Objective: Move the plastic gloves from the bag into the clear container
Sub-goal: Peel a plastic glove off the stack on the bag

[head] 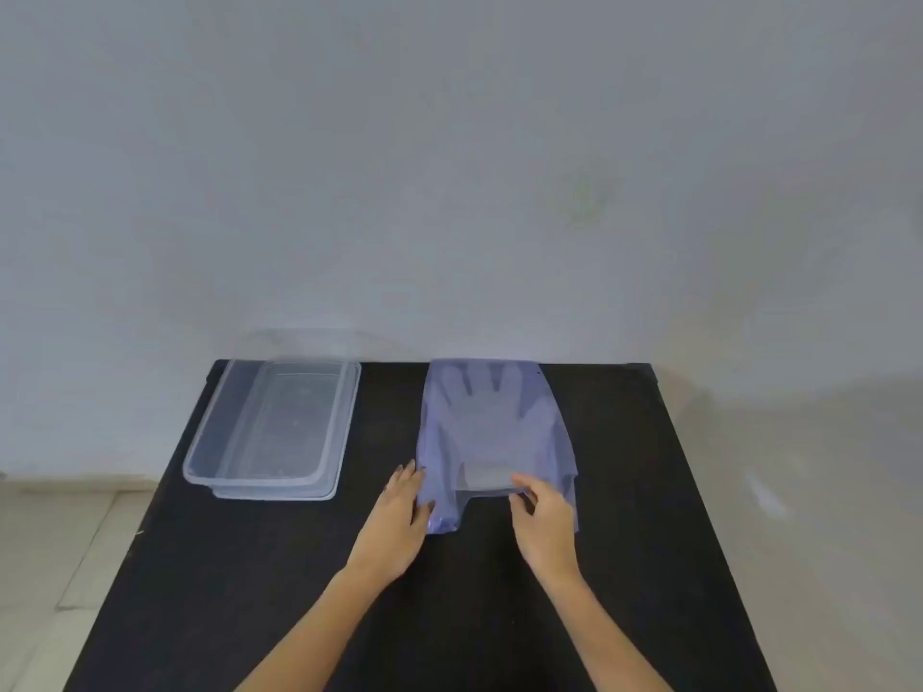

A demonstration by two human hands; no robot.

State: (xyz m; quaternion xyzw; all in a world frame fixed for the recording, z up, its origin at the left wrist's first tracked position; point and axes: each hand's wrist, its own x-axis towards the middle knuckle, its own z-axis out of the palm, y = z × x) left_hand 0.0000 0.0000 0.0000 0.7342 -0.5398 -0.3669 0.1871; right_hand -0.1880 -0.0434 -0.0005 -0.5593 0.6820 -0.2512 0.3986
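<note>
Black table (pixel 249 566), gloves (pixel 487 417) beyond right grip (pixel 542 511)

Bluish bag (pixel 494 432) (perhaps lilac), black table (pixel 624 491).

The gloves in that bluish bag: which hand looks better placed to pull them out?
The right hand, probably. Its fingertips are already at the gloves near the open end of the bag, while the left hand pins the bag's left edge and lies nearer the clear container.
</note>
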